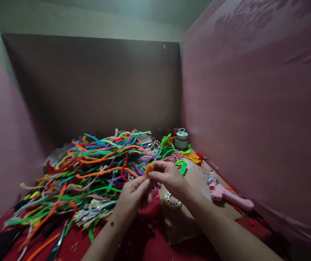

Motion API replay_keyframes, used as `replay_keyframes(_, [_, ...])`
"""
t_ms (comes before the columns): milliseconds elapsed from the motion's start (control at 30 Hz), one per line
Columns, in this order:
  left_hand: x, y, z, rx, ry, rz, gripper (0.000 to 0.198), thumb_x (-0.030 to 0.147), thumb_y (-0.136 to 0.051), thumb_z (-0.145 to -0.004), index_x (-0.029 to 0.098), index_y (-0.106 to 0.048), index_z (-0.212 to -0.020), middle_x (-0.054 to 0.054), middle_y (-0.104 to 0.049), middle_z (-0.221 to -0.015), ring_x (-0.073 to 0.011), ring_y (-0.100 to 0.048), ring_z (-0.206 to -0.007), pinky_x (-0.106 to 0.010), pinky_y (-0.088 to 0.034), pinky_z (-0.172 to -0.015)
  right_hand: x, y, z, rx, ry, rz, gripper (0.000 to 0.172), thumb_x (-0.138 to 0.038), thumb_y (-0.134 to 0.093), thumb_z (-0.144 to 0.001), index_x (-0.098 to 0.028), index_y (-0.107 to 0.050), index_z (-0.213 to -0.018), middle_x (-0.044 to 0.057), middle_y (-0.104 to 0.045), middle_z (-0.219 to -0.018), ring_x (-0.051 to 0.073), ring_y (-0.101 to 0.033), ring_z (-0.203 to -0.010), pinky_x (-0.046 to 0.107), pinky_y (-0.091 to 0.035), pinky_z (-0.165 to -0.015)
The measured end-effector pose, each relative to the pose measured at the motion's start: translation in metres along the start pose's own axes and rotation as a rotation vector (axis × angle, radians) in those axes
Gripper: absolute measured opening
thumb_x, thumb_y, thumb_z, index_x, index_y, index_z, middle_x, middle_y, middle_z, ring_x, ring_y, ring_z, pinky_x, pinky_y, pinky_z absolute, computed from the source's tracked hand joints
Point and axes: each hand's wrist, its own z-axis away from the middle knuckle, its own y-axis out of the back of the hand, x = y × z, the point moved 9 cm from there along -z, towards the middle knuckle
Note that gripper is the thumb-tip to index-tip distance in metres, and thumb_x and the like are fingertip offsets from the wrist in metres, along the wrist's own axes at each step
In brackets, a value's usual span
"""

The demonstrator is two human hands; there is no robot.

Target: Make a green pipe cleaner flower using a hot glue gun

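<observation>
Between my hands is a small orange-yellow coil of fuzzy pipe cleaner (149,169), held above the table's front middle. My right hand (170,177) pinches it from the right with thumb and fingertips. From below left, my left hand (134,194) presses thumb and finger together at its lower end. A large heap of multicoloured pipe cleaners (101,157) lies just behind and to the left of my hands. Below my right hand, a round piece ringed with dark dots (173,200) rests on a brown board (182,228).
A pink glue gun (230,197) lies on the right, near the pink wall (256,119). Scissors (58,242) lie at front left on the red cloth (141,243). A pale green lidded jar (181,139) stands at the back right, near yellow pipe cleaners (191,157).
</observation>
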Motion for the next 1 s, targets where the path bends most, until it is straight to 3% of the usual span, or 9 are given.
replay_keyframes(133, [-0.005, -0.003, 0.0, -0.038, 0.026, 0.018, 0.033, 0.043, -0.05, -0.078, 0.017, -0.05, -0.059, 0.002, -0.052, -0.039, -0.0076, -0.04, -0.031, -0.018, -0.03, -0.035, 0.01, 0.006, 0.001, 0.028, -0.056, -0.072, 0.014, -0.022, -0.062, -0.064, -0.013, -0.065, -0.074, -0.003, -0.055, -0.057, 0.005, -0.04, -0.044, 0.019, -0.029, -0.041])
replay_keyframes(233, [-0.007, -0.005, 0.0, -0.058, 0.052, 0.041, 0.031, 0.043, -0.049, -0.078, 0.016, -0.054, -0.063, 0.002, -0.051, -0.038, -0.0071, -0.039, -0.029, -0.017, -0.028, -0.033, 0.015, 0.008, 0.002, 0.034, -0.096, -0.111, 0.019, -0.029, -0.061, -0.068, -0.012, -0.064, -0.077, -0.003, -0.054, -0.053, 0.005, -0.038, -0.04, 0.019, -0.027, -0.038])
replay_keyframes(433, [-0.006, -0.007, 0.001, -0.025, 0.077, 0.011, 0.034, 0.045, -0.056, -0.072, 0.016, -0.05, -0.053, 0.002, -0.049, -0.035, -0.008, -0.04, -0.027, -0.019, -0.028, -0.031, 0.012, 0.008, 0.005, 0.058, -0.085, -0.06, 0.022, -0.034, -0.063, -0.069, -0.013, -0.062, -0.063, -0.003, -0.052, -0.05, 0.005, -0.04, -0.041, 0.018, -0.027, -0.039])
replay_keyframes(633, [-0.011, -0.006, -0.001, -0.034, 0.078, 0.082, 0.034, 0.048, -0.052, -0.076, 0.016, -0.058, -0.07, 0.001, -0.056, -0.047, -0.0084, -0.045, -0.034, -0.019, -0.034, -0.035, 0.018, 0.009, 0.007, 0.074, -0.114, -0.105, 0.021, -0.033, -0.065, -0.067, -0.013, -0.064, -0.062, -0.004, -0.049, -0.048, 0.005, -0.036, -0.041, 0.019, -0.024, -0.038])
replay_keyframes(867, [-0.017, 0.001, 0.0, -0.006, 0.115, 0.185, 0.029, 0.043, -0.056, -0.075, 0.013, -0.06, -0.074, 0.001, -0.057, -0.051, -0.0066, -0.046, -0.037, -0.016, -0.032, -0.036, 0.026, 0.011, 0.007, 0.069, -0.129, -0.206, 0.031, -0.042, -0.057, -0.075, -0.013, -0.06, -0.065, -0.003, -0.05, -0.047, 0.006, -0.04, -0.039, 0.019, -0.026, -0.037])
replay_keyframes(1000, [-0.012, 0.004, 0.001, 0.036, 0.087, 0.127, 0.03, 0.043, -0.055, -0.076, 0.014, -0.058, -0.07, 0.001, -0.057, -0.05, -0.007, -0.045, -0.037, -0.017, -0.031, -0.037, 0.031, 0.012, 0.007, 0.082, -0.137, -0.248, 0.032, -0.044, -0.059, -0.074, -0.012, -0.062, -0.07, -0.002, -0.052, -0.051, 0.005, -0.041, -0.039, 0.017, -0.025, -0.035])
